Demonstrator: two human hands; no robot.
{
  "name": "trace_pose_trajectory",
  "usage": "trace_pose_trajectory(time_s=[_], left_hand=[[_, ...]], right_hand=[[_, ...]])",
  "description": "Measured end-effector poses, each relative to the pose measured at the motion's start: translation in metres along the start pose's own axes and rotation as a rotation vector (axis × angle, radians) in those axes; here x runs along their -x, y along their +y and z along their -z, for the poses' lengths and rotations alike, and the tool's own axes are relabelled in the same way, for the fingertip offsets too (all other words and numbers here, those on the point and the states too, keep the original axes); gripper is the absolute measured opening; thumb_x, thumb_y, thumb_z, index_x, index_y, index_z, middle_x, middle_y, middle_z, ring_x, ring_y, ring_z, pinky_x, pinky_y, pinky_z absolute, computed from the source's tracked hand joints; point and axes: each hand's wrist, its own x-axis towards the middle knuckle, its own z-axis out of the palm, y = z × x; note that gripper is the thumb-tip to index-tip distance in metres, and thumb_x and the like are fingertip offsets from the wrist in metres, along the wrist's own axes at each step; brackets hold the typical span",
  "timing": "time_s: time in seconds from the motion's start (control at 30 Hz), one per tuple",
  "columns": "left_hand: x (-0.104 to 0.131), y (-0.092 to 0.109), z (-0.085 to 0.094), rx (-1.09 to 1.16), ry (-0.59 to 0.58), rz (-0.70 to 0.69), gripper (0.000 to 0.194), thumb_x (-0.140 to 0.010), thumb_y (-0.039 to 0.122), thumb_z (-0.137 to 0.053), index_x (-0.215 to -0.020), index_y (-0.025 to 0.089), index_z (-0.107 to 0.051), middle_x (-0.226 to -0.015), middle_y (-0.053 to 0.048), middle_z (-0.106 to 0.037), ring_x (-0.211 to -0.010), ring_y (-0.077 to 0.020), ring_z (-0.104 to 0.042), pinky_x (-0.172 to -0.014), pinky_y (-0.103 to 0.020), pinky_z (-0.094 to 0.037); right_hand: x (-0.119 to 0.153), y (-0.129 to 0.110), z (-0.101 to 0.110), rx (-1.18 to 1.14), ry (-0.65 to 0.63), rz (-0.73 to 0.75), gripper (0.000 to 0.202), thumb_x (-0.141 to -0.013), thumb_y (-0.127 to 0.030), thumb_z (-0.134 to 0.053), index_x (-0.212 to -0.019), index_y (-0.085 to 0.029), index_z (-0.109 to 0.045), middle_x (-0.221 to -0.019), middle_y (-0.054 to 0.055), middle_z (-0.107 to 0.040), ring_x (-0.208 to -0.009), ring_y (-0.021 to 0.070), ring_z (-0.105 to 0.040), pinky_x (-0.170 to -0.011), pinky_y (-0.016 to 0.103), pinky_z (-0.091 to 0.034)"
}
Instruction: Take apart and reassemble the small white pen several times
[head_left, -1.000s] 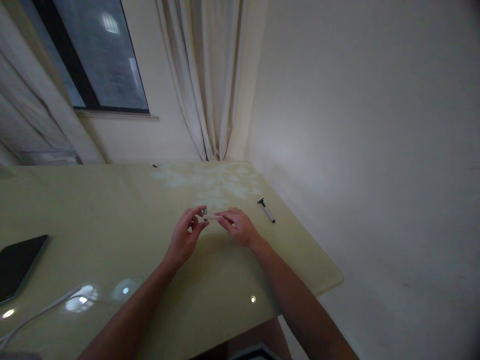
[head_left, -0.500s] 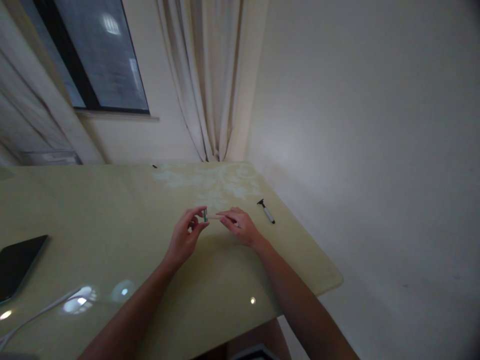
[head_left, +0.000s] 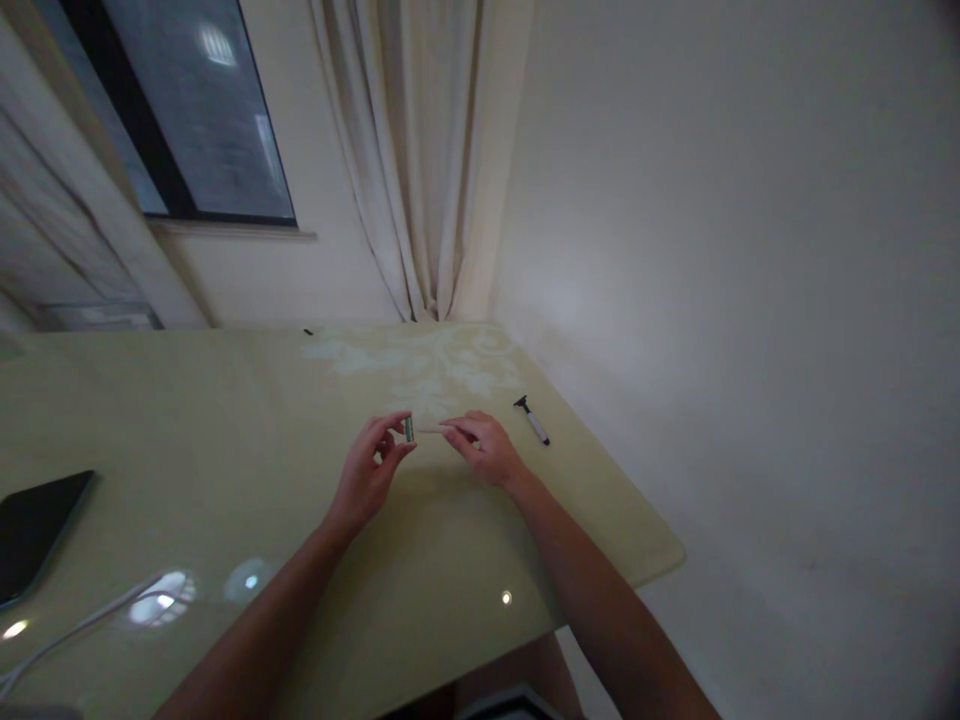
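Between the thumb and fingertips of my left hand (head_left: 373, 462) is a small upright razor cartridge (head_left: 409, 429), dark with a greenish strip. My right hand (head_left: 484, 447) pinches a thin pale stick (head_left: 430, 430), which points left toward the cartridge. Its tip is close to the cartridge; whether they touch I cannot tell. Both hands are just above the table. To the right of my right hand, a razor (head_left: 534, 421) with a grey handle and black head lies on the tabletop.
The glossy yellowish table (head_left: 450, 560) has a rounded right corner beside a plain wall (head_left: 712, 300). At the left lie a dark flat tablet-like device (head_left: 41, 530) and a white cable (head_left: 75, 632). A tiny black object (head_left: 308, 332) rests at the far edge, near the curtain (head_left: 420, 180).
The cartridge is turned slightly, showing more of its striped face. The stick's tip has drawn back a little to the right and up. The razor has not moved.
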Motion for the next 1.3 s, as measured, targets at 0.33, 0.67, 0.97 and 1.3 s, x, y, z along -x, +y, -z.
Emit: trace_pose_trajectory(time_s=[0.33,0.67,0.97,1.3], left_hand=[[0.0018,0.0004,-0.0028,0.006,-0.033,-0.006,0.035,-0.092,0.024,-0.067,-0.127,0.027,-0.066,-0.099,0.000,-0.059,-0.068,-0.0103,-0.051,-0.065,-0.023,-0.046],[0.0024,0.0066,-0.0044,0.011,-0.023,-0.010,0.035,-0.091,0.025,-0.068,-0.126,0.027,-0.067,-0.099,-0.001,-0.060,-0.069,-0.0115,-0.052,-0.066,-0.024,-0.048],[0.0040,0.0080,-0.0067,0.007,-0.037,-0.025,0.035,-0.091,0.023,-0.068,-0.126,0.027,-0.067,-0.098,0.000,-0.061,-0.070,-0.0111,-0.052,-0.067,-0.024,-0.048],[0.0012,0.0055,-0.0040,0.027,-0.005,0.028,0.036,-0.092,0.028,-0.068,-0.127,0.026,-0.066,-0.097,0.000,-0.061,-0.069,-0.0108,-0.052,-0.067,-0.025,-0.047]], right_hand=[[-0.0002,0.0006,0.0042,0.017,0.007,0.007,0.049,-0.106,-0.056,-0.048,-0.117,-0.019,-0.079,-0.083,0.006,-0.071,-0.076,0.0176,-0.058,-0.078,0.031,-0.042],[-0.0001,0.0020,0.0045,0.054,0.033,0.014,0.049,-0.106,-0.056,-0.048,-0.115,-0.019,-0.079,-0.082,0.005,-0.071,-0.075,0.0179,-0.059,-0.076,0.032,-0.041],[0.0007,0.0028,0.0056,0.057,0.067,0.027,0.044,-0.105,-0.053,-0.051,-0.114,-0.020,-0.080,-0.082,0.004,-0.071,-0.076,0.0176,-0.060,-0.080,0.033,-0.039],[0.0010,0.0038,0.0067,0.195,0.056,-0.018,0.046,-0.106,-0.053,-0.049,-0.110,-0.019,-0.080,-0.080,0.005,-0.070,-0.076,0.0183,-0.057,-0.077,0.033,-0.036]])
